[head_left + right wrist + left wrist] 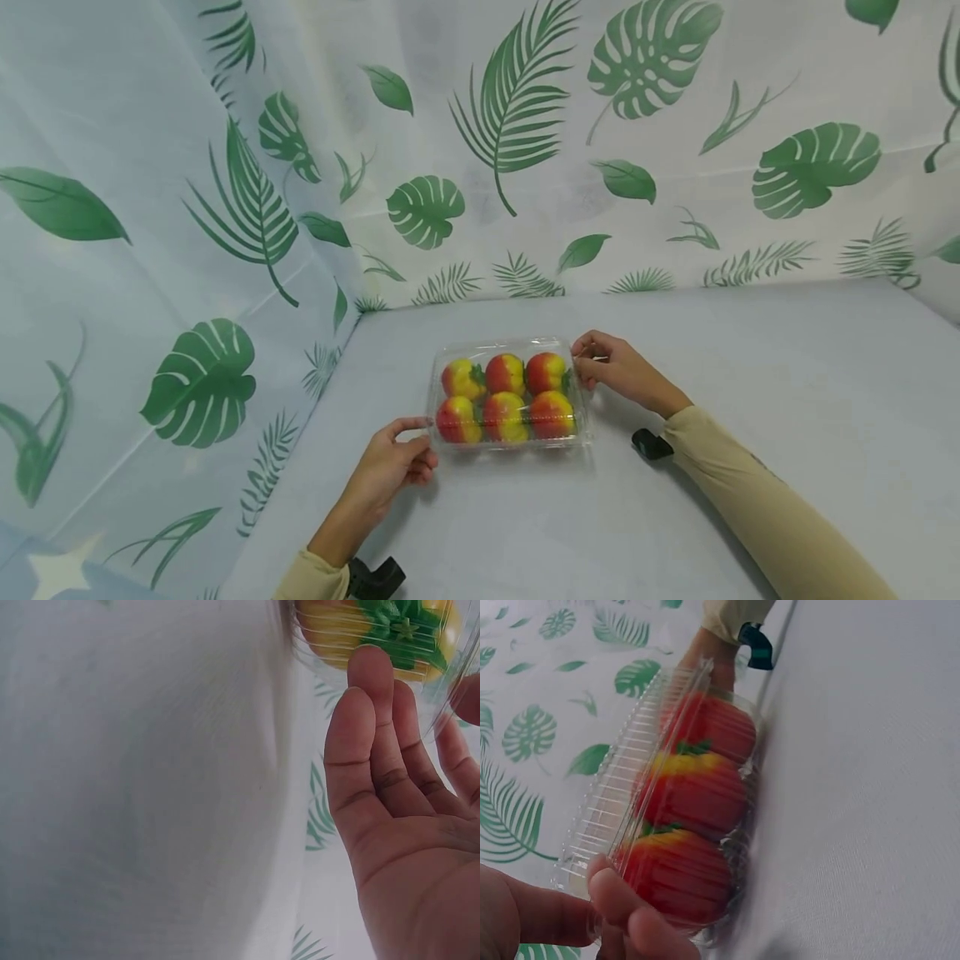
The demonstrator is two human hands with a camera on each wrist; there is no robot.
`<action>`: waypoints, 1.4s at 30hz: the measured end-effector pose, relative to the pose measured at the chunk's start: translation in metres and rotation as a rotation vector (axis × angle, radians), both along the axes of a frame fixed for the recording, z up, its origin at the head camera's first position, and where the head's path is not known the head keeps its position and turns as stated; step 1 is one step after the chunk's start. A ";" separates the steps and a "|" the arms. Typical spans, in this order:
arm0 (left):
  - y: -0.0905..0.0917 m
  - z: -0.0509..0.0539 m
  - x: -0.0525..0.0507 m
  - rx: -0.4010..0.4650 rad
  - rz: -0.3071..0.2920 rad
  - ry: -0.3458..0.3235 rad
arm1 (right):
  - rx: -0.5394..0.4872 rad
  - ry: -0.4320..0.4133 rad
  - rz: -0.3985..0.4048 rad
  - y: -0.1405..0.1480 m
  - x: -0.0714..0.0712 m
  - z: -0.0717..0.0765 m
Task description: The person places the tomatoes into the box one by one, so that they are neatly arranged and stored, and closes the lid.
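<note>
A clear plastic clamshell box (438, 354) sits on the table with its lid down. Inside are several round red-and-yellow fruits (505, 417) with green leafy tops, in two rows. My left hand (393, 467) pinches the box's front left corner; in the left wrist view its thumb and fingers (622, 915) meet at the rim. At the right side, my right hand (618, 367) holds the rim near the back corner. In the right wrist view its fingers (352, 739) lie along the box's side, and the thumb is partly cut off by the frame.
The white table (750, 400) extends around the box, mostly toward the right and front. A leaf-printed curtain (525, 167) stands behind the table and along its left side. Dark wrist devices (651, 444) are on both forearms.
</note>
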State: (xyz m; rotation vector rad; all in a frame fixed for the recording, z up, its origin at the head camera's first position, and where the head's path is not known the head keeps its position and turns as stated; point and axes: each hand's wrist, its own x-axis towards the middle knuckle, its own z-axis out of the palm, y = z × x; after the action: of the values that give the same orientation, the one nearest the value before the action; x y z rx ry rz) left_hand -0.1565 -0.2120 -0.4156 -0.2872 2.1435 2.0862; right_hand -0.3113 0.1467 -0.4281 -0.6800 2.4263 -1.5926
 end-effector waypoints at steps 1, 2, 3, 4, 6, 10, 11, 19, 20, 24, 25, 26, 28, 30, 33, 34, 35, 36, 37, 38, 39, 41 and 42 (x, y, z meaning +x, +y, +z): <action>0.001 0.000 0.000 -0.013 0.014 0.012 | 0.000 0.000 0.000 0.000 0.000 0.000; 0.002 0.001 0.001 -0.025 0.024 0.024 | 0.004 0.001 -0.002 -0.001 0.000 0.001; 0.003 0.001 0.001 -0.031 0.032 0.035 | 0.004 0.001 0.001 -0.001 0.000 0.002; 0.003 0.002 0.001 -0.038 0.038 0.046 | 0.006 -0.001 0.001 -0.001 0.001 0.002; 0.005 0.002 0.002 -0.046 0.047 0.064 | 0.017 -0.005 0.002 -0.001 0.002 0.004; 0.007 0.002 0.002 -0.064 0.054 0.062 | 0.039 -0.020 0.010 0.000 0.006 0.008; 0.007 0.002 0.003 -0.066 0.055 0.059 | 0.045 -0.023 0.014 0.000 0.008 0.010; 0.007 0.000 0.005 -0.054 0.079 0.061 | 0.073 -0.063 0.054 0.000 0.030 0.015; 0.007 0.000 0.005 -0.056 0.080 0.061 | 0.073 -0.070 0.050 0.001 0.034 0.015; 0.008 -0.001 0.004 -0.052 0.077 0.058 | 0.060 -0.094 0.028 0.002 0.052 0.017; 0.008 -0.001 0.004 -0.052 0.074 0.057 | 0.059 -0.098 0.024 0.002 0.056 0.017; 0.008 -0.001 0.004 -0.051 0.072 0.056 | 0.060 -0.105 0.017 0.003 0.061 0.018; 0.009 -0.001 0.004 -0.047 0.070 0.056 | 0.049 -0.110 0.014 0.004 0.069 0.019; 0.009 -0.002 0.005 -0.046 0.072 0.055 | 0.029 -0.118 0.021 0.006 0.077 0.019; 0.009 -0.001 0.005 -0.044 0.074 0.058 | -0.023 -0.145 0.035 0.008 0.088 0.018; 0.009 -0.001 0.005 -0.045 0.074 0.059 | -0.044 -0.160 0.040 0.008 0.091 0.017; 0.009 -0.001 0.005 -0.044 0.074 0.059 | -0.060 -0.173 0.044 0.009 0.094 0.015; 0.009 -0.001 0.005 -0.045 0.073 0.059 | -0.075 -0.187 0.045 0.009 0.097 0.014; 0.009 -0.001 0.005 -0.047 0.072 0.061 | -0.090 -0.200 0.047 0.010 0.100 0.013; 0.010 -0.001 0.005 -0.050 0.070 0.064 | -0.103 -0.214 0.048 0.009 0.103 0.012; 0.010 -0.001 0.005 -0.053 0.069 0.064 | -0.114 -0.225 0.048 0.009 0.106 0.012; 0.010 -0.002 0.005 -0.060 0.072 0.062 | -0.131 -0.248 0.045 0.009 0.110 0.010; 0.010 -0.003 0.005 -0.064 0.073 0.060 | -0.143 -0.261 0.047 0.008 0.112 0.009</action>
State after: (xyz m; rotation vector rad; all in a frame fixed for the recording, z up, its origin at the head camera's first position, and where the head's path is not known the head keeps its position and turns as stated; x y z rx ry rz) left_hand -0.1510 -0.2020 -0.4183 -0.3183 2.2705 2.0927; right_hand -0.1990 0.1549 -0.4188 -0.5093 2.1138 -1.7286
